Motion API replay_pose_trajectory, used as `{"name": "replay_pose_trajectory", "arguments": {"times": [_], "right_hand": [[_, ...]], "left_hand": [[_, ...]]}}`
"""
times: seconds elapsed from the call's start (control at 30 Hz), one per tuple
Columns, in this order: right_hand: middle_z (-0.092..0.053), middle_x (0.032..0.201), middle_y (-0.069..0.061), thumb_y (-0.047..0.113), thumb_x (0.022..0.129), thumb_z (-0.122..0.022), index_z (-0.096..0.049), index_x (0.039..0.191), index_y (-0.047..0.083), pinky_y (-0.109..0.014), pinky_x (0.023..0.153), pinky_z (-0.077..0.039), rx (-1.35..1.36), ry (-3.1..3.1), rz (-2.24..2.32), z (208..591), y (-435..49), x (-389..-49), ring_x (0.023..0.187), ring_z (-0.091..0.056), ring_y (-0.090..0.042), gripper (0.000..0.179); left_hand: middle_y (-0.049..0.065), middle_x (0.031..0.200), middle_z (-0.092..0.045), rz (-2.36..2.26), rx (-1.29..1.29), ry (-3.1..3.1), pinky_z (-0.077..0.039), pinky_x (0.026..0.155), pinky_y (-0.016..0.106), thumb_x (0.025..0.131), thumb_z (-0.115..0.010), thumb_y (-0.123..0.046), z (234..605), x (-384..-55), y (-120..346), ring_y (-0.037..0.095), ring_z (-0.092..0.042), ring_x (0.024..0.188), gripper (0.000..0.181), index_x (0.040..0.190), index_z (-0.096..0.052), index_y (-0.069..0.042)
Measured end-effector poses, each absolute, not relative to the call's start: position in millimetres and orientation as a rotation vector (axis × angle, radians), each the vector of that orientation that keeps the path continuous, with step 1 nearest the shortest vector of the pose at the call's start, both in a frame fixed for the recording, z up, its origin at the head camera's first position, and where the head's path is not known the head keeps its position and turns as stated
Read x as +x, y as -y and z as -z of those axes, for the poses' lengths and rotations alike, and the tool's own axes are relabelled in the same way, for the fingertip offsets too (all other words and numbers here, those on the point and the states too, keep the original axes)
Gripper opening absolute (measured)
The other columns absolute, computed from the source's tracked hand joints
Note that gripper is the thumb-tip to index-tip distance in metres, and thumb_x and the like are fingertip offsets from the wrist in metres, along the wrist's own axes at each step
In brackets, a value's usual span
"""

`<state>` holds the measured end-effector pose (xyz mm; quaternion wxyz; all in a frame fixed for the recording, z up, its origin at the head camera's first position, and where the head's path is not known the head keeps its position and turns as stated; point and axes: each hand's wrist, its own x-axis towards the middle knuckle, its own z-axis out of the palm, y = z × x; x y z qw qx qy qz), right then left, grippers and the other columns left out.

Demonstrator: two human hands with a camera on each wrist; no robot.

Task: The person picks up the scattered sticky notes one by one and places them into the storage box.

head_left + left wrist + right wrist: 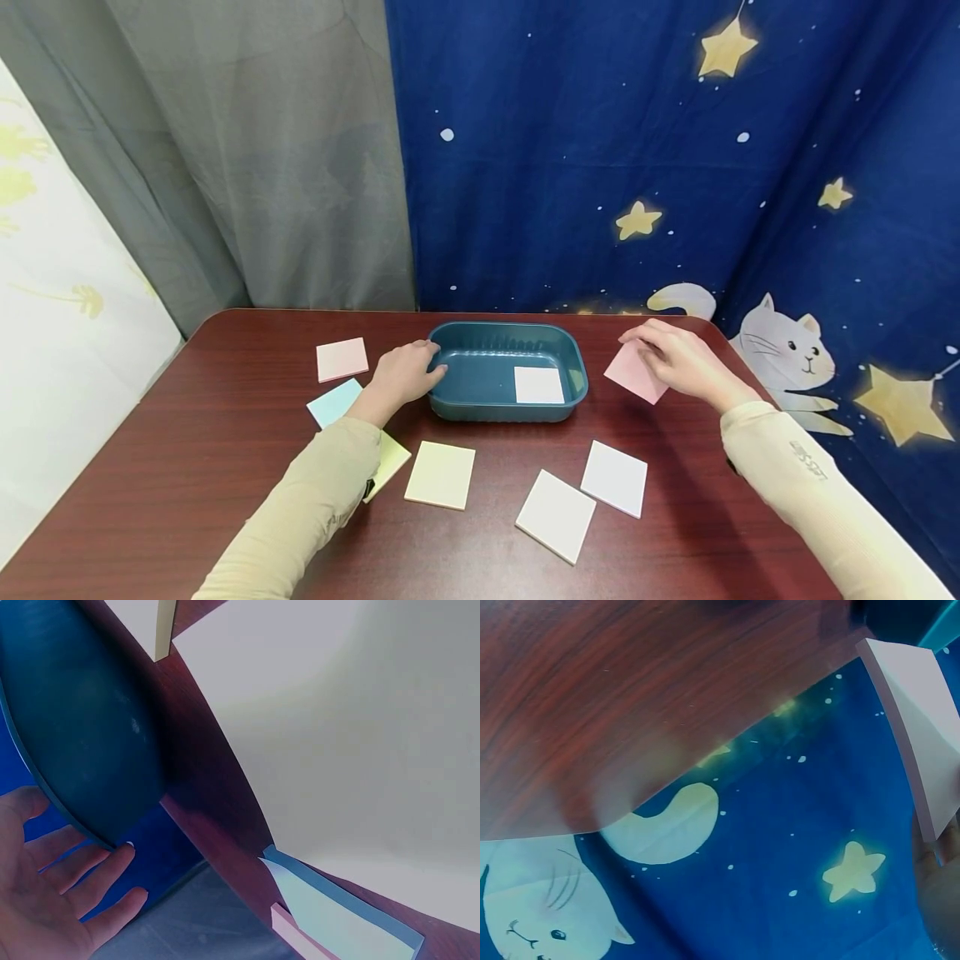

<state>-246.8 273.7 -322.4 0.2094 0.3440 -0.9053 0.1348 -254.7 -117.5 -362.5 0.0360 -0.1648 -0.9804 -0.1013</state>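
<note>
On the table stands a dark blue-green rectangular container (507, 412) with a white sticky-note pad (538, 385) inside, towards its right end. My left hand (406, 372) is at the container's left end, fingers and thumb holding its rim; in the left wrist view the fingertips (124, 851) lie along the rim. To the right of the container my right hand (678, 358) pinches a pink sticky-note pad (634, 373), tilted and raised over the table. The right wrist view shows the thick edge of this pink pad (904, 742), with the hand partly cut off.
Left of the container lie another pink pad (342, 359), a light blue pad (332, 402) and a yellow-green pad (392, 463), partly under the left forearm. In front are a pale yellow pad (441, 475), a cream pad (556, 516) and a white pad (615, 478). Curtains hang behind the table.
</note>
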Motion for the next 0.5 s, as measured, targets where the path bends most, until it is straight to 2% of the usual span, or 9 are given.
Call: {"name": "replay_pose_trajectory", "arguments": {"times": [0.13, 0.3, 0.5], "right_hand": [[-0.057, 0.095, 0.001, -0.001, 0.079, -0.059, -0.063, 0.100, 0.014, -0.032, 0.059, -0.042, 0.959, 2.533, -0.379, 318.2, -267.5, -248.6, 0.073, -0.053, -0.014, 0.026], [-0.058, 0.098, -0.001, -0.002, 0.079, -0.059, -0.063, 0.100, 0.013, -0.036, 0.066, -0.044, 0.986, 2.532, -0.407, 314.9, -260.3, -252.2, 0.083, -0.056, -0.018, 0.026], [-0.058, 0.094, 0.000, -0.002, 0.080, -0.058, -0.063, 0.099, 0.013, -0.034, 0.064, -0.043, 1.017, 2.509, -0.412, 311.4, -252.2, -254.8, 0.080, -0.054, -0.016, 0.025]], "left_hand": [[0.016, 0.123, -0.049, 0.311, -0.504, 3.016, -0.045, 0.078, 0.044, 0.086, -0.054, -0.033, 362.4, -254.4, 117.5, 0.029, -0.052, 0.104, 0.046, 0.121, -0.052, -0.003], [0.016, 0.123, -0.049, 0.307, -0.507, 3.017, -0.045, 0.077, 0.044, 0.086, -0.055, -0.032, 362.9, -254.4, 117.5, 0.030, -0.052, 0.104, 0.046, 0.121, -0.052, -0.003], [0.016, 0.123, -0.049, 0.317, -0.508, 3.007, -0.045, 0.078, 0.044, 0.086, -0.054, -0.032, 363.6, -255.1, 117.9, 0.029, -0.052, 0.104, 0.046, 0.121, -0.052, -0.003]]}}
